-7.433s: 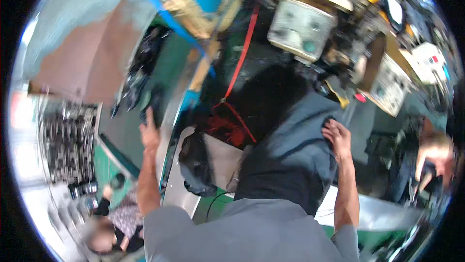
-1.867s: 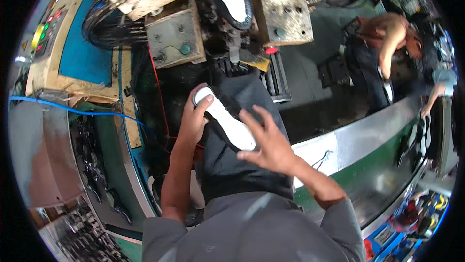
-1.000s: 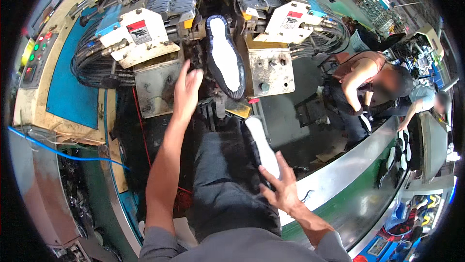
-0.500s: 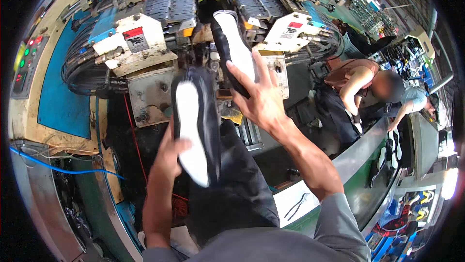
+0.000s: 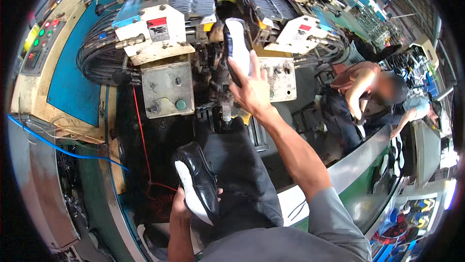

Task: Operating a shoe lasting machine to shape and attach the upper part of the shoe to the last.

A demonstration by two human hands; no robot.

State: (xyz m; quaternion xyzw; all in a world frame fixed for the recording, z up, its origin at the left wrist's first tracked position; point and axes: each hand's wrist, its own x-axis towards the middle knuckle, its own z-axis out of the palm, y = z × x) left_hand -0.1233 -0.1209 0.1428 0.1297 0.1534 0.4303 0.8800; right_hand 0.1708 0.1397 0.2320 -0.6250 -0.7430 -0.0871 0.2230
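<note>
Shoe, black with a white sole, is gripped in the left hand at the lower centre of the frame, tilted, fingers round its lower part. At the centre, the right hand grasps the lower end of a second shoe, sole up, thumb and fingers spread to either side. Dark trousers show just beside the first shoe. Grey boxes flank the second, with white plates higher up. A red cord hangs left of centre; a panel with lit buttons is at upper left. At right, a co-worker bends near a green belt bearing more shoes.
</note>
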